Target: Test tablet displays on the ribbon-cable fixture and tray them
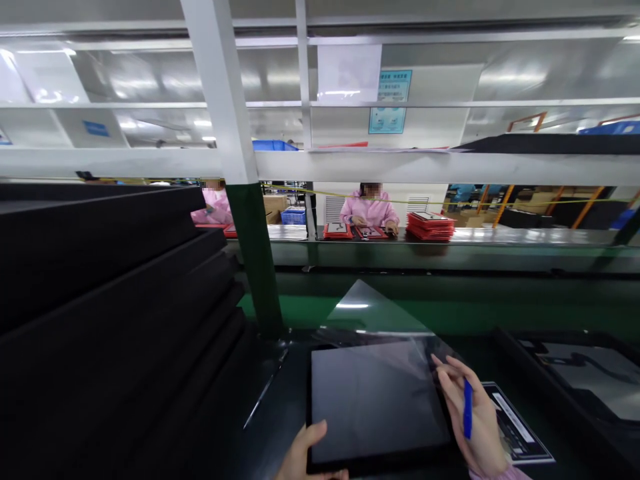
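Observation:
A flat dark display panel point(377, 400) with a black border lies tilted in front of me. My left hand point(303, 457) grips its lower left corner, with the thumb on the front. From the panel's upper right side a clear plastic film point(373, 310) stands up, its pointed corner raised above the top edge. My right hand point(467, 407) pinches the film at the panel's right edge. A short blue stick-like object point(468, 408) lies across the fingers of this hand; its exact kind I cannot tell. Beneath the right wrist is a dark card with a white label point(523, 427).
Black foam trays point(115, 320) are stacked high on the left. A thin pen-like tool point(267, 387) lies beside the panel. At right sits a black tray point(575, 380) holding a panel. A green post point(257, 260) rises ahead; co-workers in pink point(370, 208) sit across.

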Motion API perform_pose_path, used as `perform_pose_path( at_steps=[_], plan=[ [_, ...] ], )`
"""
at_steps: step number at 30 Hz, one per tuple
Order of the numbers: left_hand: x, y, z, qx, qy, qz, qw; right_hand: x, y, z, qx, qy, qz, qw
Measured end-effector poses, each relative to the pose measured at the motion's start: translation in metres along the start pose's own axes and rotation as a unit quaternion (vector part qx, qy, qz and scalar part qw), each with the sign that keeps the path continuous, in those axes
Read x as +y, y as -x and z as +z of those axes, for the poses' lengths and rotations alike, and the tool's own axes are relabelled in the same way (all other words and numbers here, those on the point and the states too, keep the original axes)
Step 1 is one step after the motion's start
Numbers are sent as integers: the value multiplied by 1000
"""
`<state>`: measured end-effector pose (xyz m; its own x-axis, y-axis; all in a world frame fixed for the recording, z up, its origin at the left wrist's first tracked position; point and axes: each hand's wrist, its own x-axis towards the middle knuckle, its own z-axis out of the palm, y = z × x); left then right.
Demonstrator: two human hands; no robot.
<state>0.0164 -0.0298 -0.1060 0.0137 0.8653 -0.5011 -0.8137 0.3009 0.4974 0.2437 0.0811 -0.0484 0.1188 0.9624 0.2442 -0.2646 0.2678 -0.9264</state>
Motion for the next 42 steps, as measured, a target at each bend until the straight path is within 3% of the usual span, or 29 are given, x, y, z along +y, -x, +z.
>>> perform_pose_path(
  at_steps=[6,13,17,20,24,26,28,30,33,35,36,37,40,42],
  plan=[
    [7,5,19,-15,-55,6,998,-2,2,2,34,-28,29,999],
    [6,1,13,-28,-46,10,998,-10,3,2,-31,-48,25,998],
    [3,-5,7,-48,-45,13,998,-22,3,2,-101,-146,95,980],
    [6,0,10,-66,-54,26,996,-29,2,0,-126,-158,120,972],
    [14,9,19,-78,-61,10,995,-29,3,-6,-108,-34,33,993],
    [15,11,22,-85,-55,5,995,-29,6,-8,-122,59,-36,990],
    [15,11,22,-92,-45,9,995,-29,13,-6,-161,150,-126,967],
    [14,11,22,-97,-37,11,995,-32,24,2,-198,227,-244,922],
    [13,11,21,-125,-29,11,992,-38,45,21,-307,324,-381,810],
    [13,11,22,-156,-17,9,988,-38,57,33,-378,360,-430,736],
    [13,10,22,-172,-9,11,985,-37,60,38,-386,375,-446,715],
    [13,10,22,-187,0,10,982,-35,60,43,-367,389,-459,709],
    [13,8,21,-222,14,9,975,-21,53,58,-214,456,-460,731],
    [11,6,18,-231,8,12,973,-7,48,71,-139,504,-449,725]
  ],
)
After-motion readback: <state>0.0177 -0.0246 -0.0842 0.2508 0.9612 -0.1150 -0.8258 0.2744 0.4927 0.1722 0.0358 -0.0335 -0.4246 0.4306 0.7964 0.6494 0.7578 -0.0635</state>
